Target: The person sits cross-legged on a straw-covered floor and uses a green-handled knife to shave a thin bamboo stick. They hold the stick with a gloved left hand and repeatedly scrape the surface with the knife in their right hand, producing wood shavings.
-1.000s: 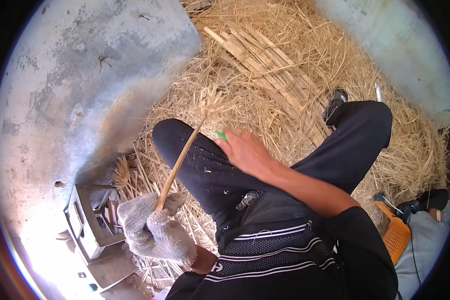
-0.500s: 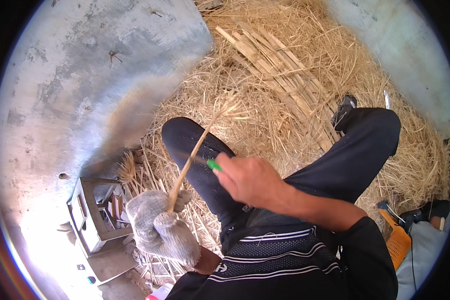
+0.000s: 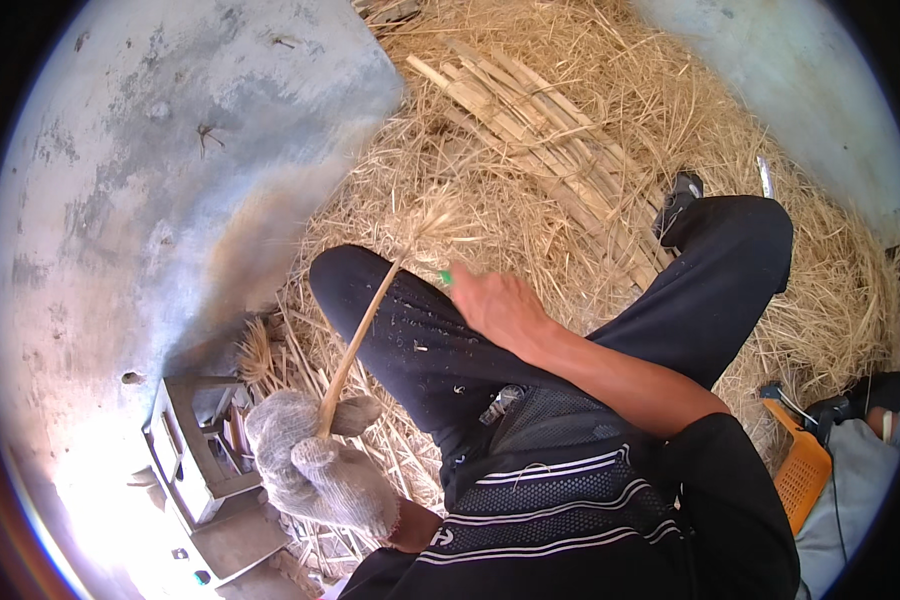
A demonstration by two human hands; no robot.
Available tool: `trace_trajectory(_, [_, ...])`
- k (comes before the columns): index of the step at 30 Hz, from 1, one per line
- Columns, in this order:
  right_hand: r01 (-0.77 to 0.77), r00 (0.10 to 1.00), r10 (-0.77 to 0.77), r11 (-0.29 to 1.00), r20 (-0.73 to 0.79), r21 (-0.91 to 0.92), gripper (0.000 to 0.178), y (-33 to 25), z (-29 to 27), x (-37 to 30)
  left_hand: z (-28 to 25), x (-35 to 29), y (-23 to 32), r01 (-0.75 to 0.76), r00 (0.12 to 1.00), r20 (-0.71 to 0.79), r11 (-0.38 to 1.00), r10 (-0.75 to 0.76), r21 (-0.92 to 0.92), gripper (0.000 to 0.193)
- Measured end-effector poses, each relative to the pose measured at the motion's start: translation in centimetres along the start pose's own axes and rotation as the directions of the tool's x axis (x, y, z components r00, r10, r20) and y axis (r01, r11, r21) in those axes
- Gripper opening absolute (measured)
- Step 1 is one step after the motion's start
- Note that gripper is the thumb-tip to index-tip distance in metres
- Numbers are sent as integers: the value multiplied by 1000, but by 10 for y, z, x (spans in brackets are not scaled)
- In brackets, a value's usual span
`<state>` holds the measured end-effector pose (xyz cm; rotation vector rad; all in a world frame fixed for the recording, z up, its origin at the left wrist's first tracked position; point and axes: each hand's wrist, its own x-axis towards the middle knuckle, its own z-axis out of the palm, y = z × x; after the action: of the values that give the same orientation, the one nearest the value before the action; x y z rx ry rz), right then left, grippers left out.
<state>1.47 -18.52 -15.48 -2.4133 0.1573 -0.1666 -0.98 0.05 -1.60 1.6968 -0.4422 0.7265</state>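
Observation:
My left hand [image 3: 322, 465], in a pale grey knitted glove, is closed around the lower end of a thin pale stick [image 3: 356, 345]. This stick slants up over my left thigh, and its far end splays into a tuft of fine fibres [image 3: 428, 228]. My bare right hand [image 3: 500, 308] is closed on a small green-handled knife [image 3: 445, 276], held just right of the stick, below the tuft. Most of the handle is hidden in my fingers, and the blade cannot be made out.
Loose straw-like shavings [image 3: 690, 110] cover the floor around my legs. Long flat slats [image 3: 540, 135] lie across them ahead. At left, a wooden frame box [image 3: 205, 505] stands by the wall [image 3: 120, 200]. An orange perforated plastic piece [image 3: 802, 485] is at right, beside another person's leg [image 3: 865, 500].
My right hand with the knife has moved up along the stick, toward its frayed end. My left hand keeps its grip, shifted slightly left and down. The view has shifted slightly.

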Motion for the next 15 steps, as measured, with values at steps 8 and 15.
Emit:
trace_trajectory(8, [230, 971, -190, 911, -146, 342, 23, -54, -22, -17, 10, 2, 2, -64, 998, -23, 998, 65, 18, 36])
trace_trajectory(15, [-1, 1000, 1, 976, -1, 217, 23, -40, -27, -7, 6, 0, -1, -118, 991, -37, 982, 125, 151, 38])
